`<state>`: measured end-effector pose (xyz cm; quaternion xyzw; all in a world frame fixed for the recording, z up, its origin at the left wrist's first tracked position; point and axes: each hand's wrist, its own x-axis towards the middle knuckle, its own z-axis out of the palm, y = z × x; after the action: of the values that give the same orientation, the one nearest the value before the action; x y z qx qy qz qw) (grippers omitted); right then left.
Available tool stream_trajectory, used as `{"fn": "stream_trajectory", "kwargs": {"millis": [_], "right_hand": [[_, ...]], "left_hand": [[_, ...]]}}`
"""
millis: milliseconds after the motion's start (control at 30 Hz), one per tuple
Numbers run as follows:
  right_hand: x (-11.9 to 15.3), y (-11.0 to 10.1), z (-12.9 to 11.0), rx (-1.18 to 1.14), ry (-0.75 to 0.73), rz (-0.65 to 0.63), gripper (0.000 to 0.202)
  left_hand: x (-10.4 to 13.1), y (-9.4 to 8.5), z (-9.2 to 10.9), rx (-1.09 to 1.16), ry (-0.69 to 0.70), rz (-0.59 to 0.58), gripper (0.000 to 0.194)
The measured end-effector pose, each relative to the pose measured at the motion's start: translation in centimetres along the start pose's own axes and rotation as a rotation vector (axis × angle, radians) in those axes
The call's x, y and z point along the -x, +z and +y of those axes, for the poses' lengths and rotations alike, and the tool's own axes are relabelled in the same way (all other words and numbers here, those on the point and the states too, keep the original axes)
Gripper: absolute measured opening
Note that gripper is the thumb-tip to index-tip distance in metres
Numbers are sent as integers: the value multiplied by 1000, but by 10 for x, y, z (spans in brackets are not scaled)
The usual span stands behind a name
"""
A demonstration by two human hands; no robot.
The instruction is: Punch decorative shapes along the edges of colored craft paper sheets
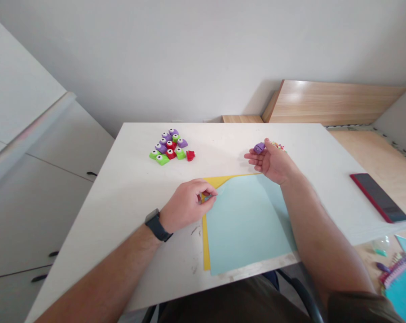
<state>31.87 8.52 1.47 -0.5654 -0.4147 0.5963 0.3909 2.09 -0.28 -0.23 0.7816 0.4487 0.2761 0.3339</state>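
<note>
My right hand (272, 163), palm turned up, holds a purple craft punch (259, 148) between thumb and fingers above the table. Just behind it lies a small pile of colourful bits (277, 146), partly hidden. My left hand (191, 202) pinches the upper left corner of a light blue sheet (250, 224). Under that sheet a yellow sheet (206, 251) shows along the left and top edges. Several purple, red and green punches (170, 145) stand grouped at the back left, with a red punch (190, 155) on its side at their right.
The white table (122, 188) stands against a wall. On its right side lies a dark phone-like object (380, 197) with a red edge. Beyond the table's right edge are a wooden surface (368, 148) and a turquoise and purple item (401, 282).
</note>
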Motion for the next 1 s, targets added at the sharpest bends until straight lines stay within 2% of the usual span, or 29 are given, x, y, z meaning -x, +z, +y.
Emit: {"fn": "stream_trajectory", "kwargs": {"millis": [200, 300, 367, 467, 567, 633, 767, 867, 1000], "right_hand": [[-1, 0, -1, -39, 33, -13, 64], [-4, 0, 3, 5, -1, 26, 67], [-8, -1, 8, 179, -112, 144, 68], [-14, -4, 17, 649, -338, 332, 66], [-18, -7, 21, 1035, -401, 346, 56], [-18, -8, 21, 1143, -388, 339, 50], [-15, -11, 17, 1175, -428, 367, 47], [-13, -13, 15, 1213, -408, 353, 42], [-12, -14, 15, 1209, -391, 400, 44]], "left_hand": [[0, 0, -1, -15, 6, 6, 11], [0, 1, -1, -19, 13, 2, 10], [0, 1, -1, -22, 12, 1, 10], [0, 1, -1, -23, 6, 1, 11], [0, 2, -1, -24, 4, 5, 10], [0, 2, -1, -28, 3, 6, 10], [0, 1, -2, -27, -1, 1, 10], [0, 1, -1, -26, -1, -6, 10], [0, 1, 0, -23, -9, -1, 9]]}}
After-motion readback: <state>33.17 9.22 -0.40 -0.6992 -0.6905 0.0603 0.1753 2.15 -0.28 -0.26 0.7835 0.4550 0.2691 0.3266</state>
